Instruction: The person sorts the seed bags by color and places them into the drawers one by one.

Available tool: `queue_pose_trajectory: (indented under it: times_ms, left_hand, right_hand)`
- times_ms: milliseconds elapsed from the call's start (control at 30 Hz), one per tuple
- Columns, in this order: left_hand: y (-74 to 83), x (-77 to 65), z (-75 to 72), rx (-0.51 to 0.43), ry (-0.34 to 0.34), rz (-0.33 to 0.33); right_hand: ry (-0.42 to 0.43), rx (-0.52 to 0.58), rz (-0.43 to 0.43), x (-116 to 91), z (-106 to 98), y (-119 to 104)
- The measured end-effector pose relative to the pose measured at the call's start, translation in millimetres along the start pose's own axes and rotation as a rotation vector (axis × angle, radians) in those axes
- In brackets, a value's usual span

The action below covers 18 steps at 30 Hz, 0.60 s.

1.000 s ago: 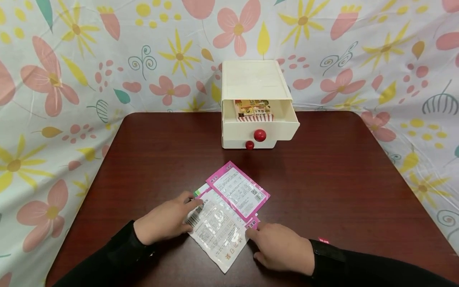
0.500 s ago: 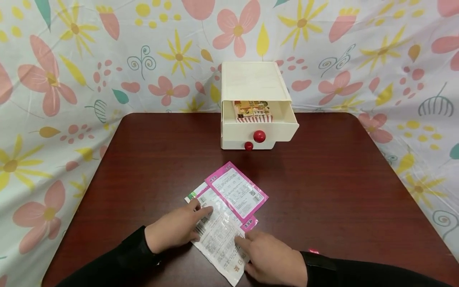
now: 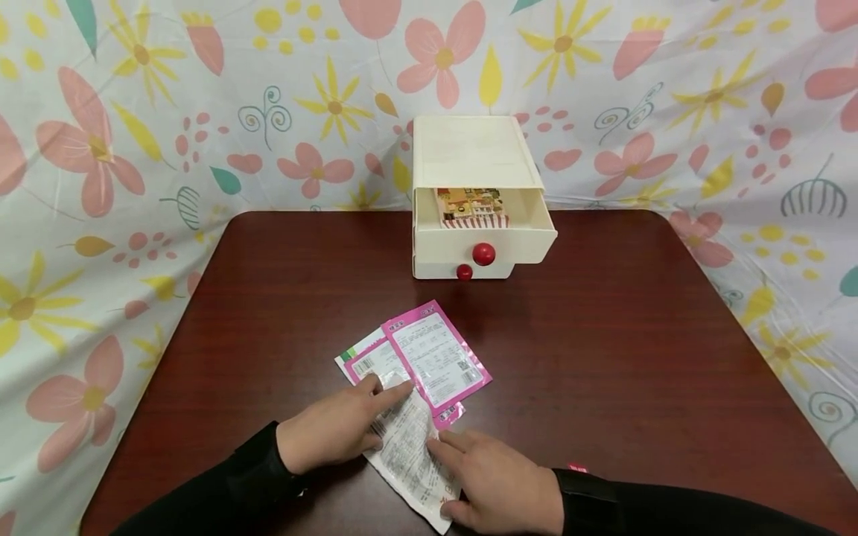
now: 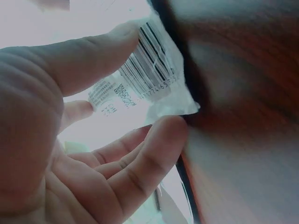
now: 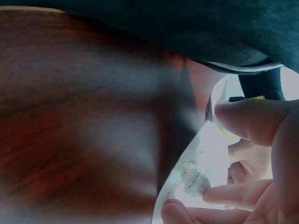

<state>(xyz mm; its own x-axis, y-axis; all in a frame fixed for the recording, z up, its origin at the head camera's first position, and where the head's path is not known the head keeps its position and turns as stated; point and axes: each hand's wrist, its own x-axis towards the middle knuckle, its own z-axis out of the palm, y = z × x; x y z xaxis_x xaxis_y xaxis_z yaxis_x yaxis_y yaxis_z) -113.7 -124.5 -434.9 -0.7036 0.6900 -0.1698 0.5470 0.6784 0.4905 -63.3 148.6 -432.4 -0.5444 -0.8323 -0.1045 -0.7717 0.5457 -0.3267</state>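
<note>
A shiny white printed packet [image 3: 409, 454] with a barcode lies over other flat packets at the front of the table. My left hand [image 3: 335, 424] grips its left edge, the thumb and fingers around the barcode [image 4: 152, 56] end in the left wrist view. On the opposite edge, my right hand [image 3: 499, 480] holds the packet near its lower corner. Between the two hands the packet looks bent and narrowed. Just beyond lies a pink-bordered packet [image 3: 436, 357], over a second pink one [image 3: 375, 361] and a white-and-green packet [image 3: 351, 353], both partly covered.
A cream drawer box [image 3: 476, 149] stands at the back of the dark wooden table [image 3: 295, 290]. Its upper drawer [image 3: 529, 242], with a red knob [image 3: 484, 254], is pulled out and contains a patterned packet [image 3: 472, 207]. A floral cloth [image 3: 268, 67] hangs behind.
The white packet has shifted slightly toward me and become narrower and more creased between my hands. My right hand has moved left and nearer. The pink packets have turned and slid slightly left.
</note>
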Motion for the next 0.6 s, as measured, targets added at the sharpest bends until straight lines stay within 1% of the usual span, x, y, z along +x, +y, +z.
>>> queue_pose_trajectory:
  times_ms: [67, 167, 333, 433, 600]
  left_hand:
    - [-0.3, -0.1, -0.7, -0.007, 0.01, 0.013]
    - [-0.9, -1.6, -0.7, 0.007, 0.023, 0.036]
    - [-0.3, -3.9, -1.2, 0.024, 0.028, 0.063]
    - [0.0, -4.9, -1.8, 0.009, 0.03, 0.075]
    - [-1.5, -5.4, -1.9, -0.042, 0.045, 0.11]
  right_hand:
    - [0.01, -0.016, -0.013, 0.0, 1.1, 1.4]
    - [0.02, -0.023, -0.034, 0.4, 2.2, 3.0]
    - [0.017, 0.031, -0.037, 1.6, 2.4, 5.0]
    - [0.002, 0.063, -0.028, 2.4, 1.7, 5.6]
    - [-0.007, 0.093, -0.028, 2.4, 0.3, 6.9]
